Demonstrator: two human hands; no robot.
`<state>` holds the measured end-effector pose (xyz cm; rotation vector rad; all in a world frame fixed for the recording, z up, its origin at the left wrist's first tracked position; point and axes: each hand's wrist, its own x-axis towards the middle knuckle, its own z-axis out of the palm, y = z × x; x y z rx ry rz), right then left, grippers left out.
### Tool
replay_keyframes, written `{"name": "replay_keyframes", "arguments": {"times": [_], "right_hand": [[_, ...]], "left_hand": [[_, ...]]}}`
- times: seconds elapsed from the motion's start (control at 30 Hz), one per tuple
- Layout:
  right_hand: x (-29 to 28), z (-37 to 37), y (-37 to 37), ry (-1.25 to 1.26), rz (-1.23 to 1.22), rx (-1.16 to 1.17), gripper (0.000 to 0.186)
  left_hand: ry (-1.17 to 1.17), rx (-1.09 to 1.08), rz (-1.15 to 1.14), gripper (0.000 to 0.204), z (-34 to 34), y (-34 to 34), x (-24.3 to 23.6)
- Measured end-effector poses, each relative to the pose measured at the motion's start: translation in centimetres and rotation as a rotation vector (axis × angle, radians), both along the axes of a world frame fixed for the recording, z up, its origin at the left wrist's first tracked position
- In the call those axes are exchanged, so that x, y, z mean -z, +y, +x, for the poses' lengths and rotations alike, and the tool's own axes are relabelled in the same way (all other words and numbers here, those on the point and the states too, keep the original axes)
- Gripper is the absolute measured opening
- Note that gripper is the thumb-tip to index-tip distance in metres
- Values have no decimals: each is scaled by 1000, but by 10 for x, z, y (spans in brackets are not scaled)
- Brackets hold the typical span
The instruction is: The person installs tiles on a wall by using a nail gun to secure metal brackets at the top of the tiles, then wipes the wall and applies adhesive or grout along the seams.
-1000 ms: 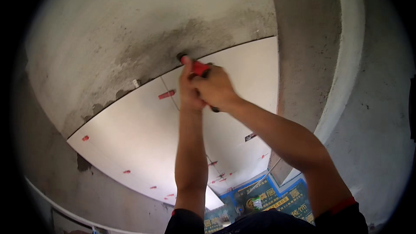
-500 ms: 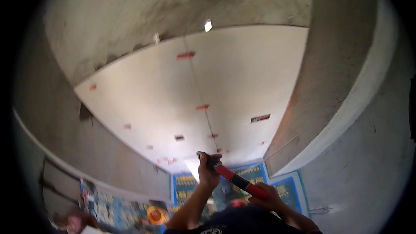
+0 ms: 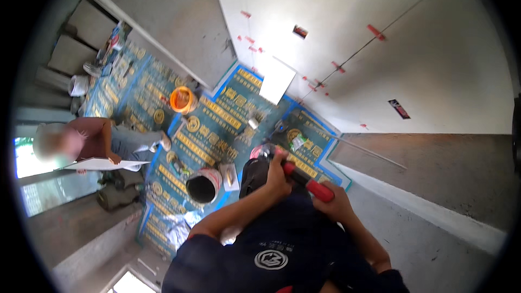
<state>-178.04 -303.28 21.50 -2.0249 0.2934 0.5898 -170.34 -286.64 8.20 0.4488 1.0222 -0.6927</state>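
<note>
A red-and-black stick-shaped tool (image 3: 302,178) lies slantwise in front of my body, its exact kind unclear. My left hand (image 3: 277,176) is wrapped round its dark far end. Round the red near end closes my right hand (image 3: 335,205). Beyond them rises a wall of large white tiles (image 3: 320,11), with red clips (image 3: 375,32) along the thin joint. Below the tool's far end, a pinkish-red item on the floor is partly hidden by my hand and clothing.
A printed blue-green sheet (image 3: 211,125) covers the floor. On it stand an orange bucket (image 3: 183,100), a dark-mouthed bucket (image 3: 204,186) and a flat trowel (image 3: 229,177). A white panel (image 3: 278,80) is by the tiled wall. At left, another person (image 3: 89,138) holds a white board (image 3: 108,164).
My view has swung down and left from the tiled wall, bringing the floor, buckets and other person into sight. Both hands keep their hold on the tool, now lower before my body.
</note>
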Motion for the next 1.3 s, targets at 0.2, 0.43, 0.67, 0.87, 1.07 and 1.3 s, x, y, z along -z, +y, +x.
{"name": "replay_keyframes", "arguments": {"times": [0.2, 0.43, 0.67, 0.87, 1.07, 1.3], "right_hand": [[21, 26, 0, -49, 35, -30, 26], [36, 13, -36, 111, 208, 216, 22], [33, 19, -35, 140, 184, 461, 22], [28, 26, -19, 187, 182, 626, 21], [29, 30, -2, 205, 260, 644, 21], [31, 32, 0, 145, 258, 528, 25]], "left_hand": [[-150, -40, 82, 25, 37, 18, 61], [-119, 332, 2, 30, 33, 35, 26], [-245, 516, 144, 25, 29, 78, 76], [-355, 370, 68, 26, 61, 91, 47], [-479, 297, -53, 19, 82, 115, 52], [-722, 239, -42, 17, 99, 123, 11]]}}
